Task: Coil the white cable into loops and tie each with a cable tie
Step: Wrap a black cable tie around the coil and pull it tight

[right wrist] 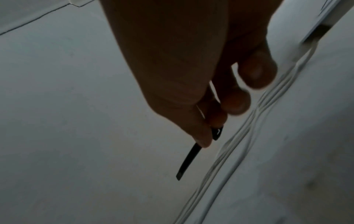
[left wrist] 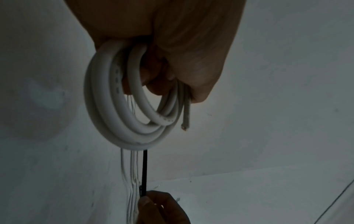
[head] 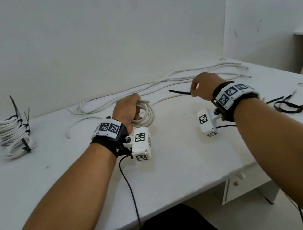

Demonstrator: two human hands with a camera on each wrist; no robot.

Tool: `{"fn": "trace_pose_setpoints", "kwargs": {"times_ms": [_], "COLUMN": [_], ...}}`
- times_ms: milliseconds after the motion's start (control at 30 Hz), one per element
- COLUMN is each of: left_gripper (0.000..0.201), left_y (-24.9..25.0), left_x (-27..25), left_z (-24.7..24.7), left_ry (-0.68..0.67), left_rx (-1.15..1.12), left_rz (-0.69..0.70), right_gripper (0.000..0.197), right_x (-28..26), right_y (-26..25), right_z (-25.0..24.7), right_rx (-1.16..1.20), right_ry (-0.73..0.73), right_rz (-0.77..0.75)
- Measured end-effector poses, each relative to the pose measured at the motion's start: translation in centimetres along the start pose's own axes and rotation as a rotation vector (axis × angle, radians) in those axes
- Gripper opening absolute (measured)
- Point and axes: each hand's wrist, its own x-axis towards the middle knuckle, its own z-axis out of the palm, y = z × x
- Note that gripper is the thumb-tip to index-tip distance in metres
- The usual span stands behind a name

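White coil [head: 145, 114] — no legible writing

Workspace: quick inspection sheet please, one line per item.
Surface: white desk, scuffed and worn.
Job's things: coil of white cable gripped in left hand; black cable tie pinched in right hand, apart from the coil.
Clutter: stack of tied coils far left; spare black cable ties far right.
Grippers: both occupied.
Cables: loose white cables along the wall side.
Surroundings: marked white wall; drawer under the desk.
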Motion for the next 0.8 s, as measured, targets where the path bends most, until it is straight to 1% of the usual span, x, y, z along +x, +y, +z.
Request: {"fn": "trace_pose_setpoints", "kwargs": {"times_ms": [67,167,233,333,433,500,567,600,700,800], "left_gripper": [0.014,0.024,0.027,0.026,0.027,0.028,0.027,0.027,0.026,0.014], "left_y": [0.1,-0.5,-1.4,-2.3,-2.1,-2.1,-2.3,-2.4,-2.6,-2.7], "left_x": [0.1,0.1,0.0,-0.1,-0.1,0.0,0.0,0.1,0.3,0.2], "left_z": [-2.1,-4.9,-6.4,-7.5,-7.9,-7.8,-7.6,-7.6,-7.3,-7.2], "left_ry": [0.024,0.074,0.113,0.134,0.117,0.092,0.072,0.070,0.081,0.084], "left_rx": [-0.012,-0.038,-0.066,-0.082,-0.096,-0.076,-0.055,-0.048,-0.035,-0.030], "left_rz": [0.004,-0.018,-0.037,-0.058,-0.044,-0.030,-0.025,-0.027,-0.018,0.020], "right_gripper": [0.013,0.023,0.017,0.008,0.009,0.007,0.003,0.002,0.010,0.014], "right_x": [0.3,0.8,1.0,1.3,1.6,1.5,1.1,0.6,-0.5,-1.2], "right_y": [-2.7,-6.7,-9.1,-12.2,-13.7,-13.8,-13.8,-14.0,-14.5,-14.5], "right_z": [1.7,4.4,5.8,7.8,9.8,11.0,11.5,11.4,10.9,10.6], "right_rx": [0.114,0.241,0.241,0.287,0.329,0.429,0.576,0.652,0.879,0.917], "right_ry": [-0.066,-0.136,-0.142,-0.122,-0.055,-0.024,-0.025,-0.055,-0.217,-0.374], "right_rz": [-0.038,-0.059,-0.100,-0.138,-0.172,-0.161,-0.145,-0.153,-0.171,-0.166]}}
